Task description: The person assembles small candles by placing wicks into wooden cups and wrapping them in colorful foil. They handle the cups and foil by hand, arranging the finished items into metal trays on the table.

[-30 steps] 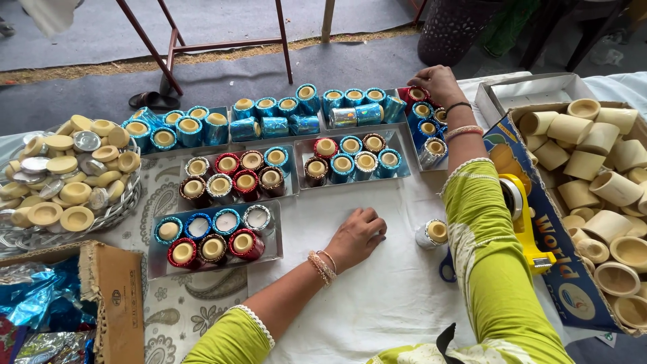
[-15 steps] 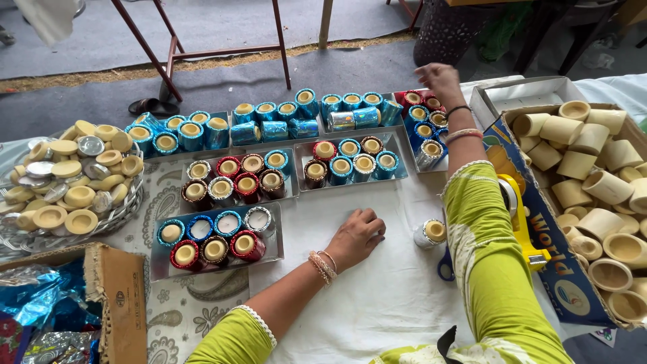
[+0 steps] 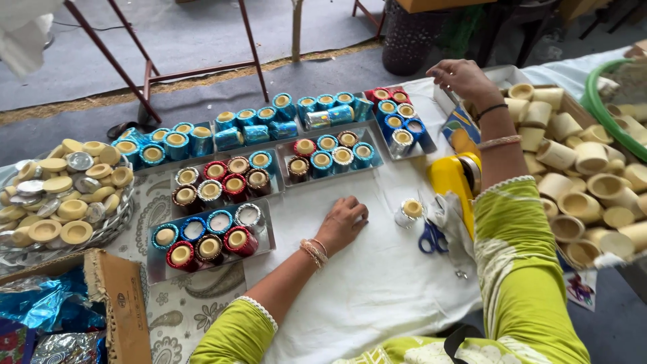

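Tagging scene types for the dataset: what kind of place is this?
Likely a small handicraft workshop for foil-wrapped wax cup candles: metal trays of finished coloured cups, a box of bare clay cups, and scissors on a cloth-covered table.

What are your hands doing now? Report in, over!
Left hand flat on white cloth, empty. Right hand raised over the far tray of foil-wrapped cups, fingers curled, grip unclear. One silver-wrapped cup stands alone beside blue scissors.

Green hoop (image 3: 610, 101) cut off rightward
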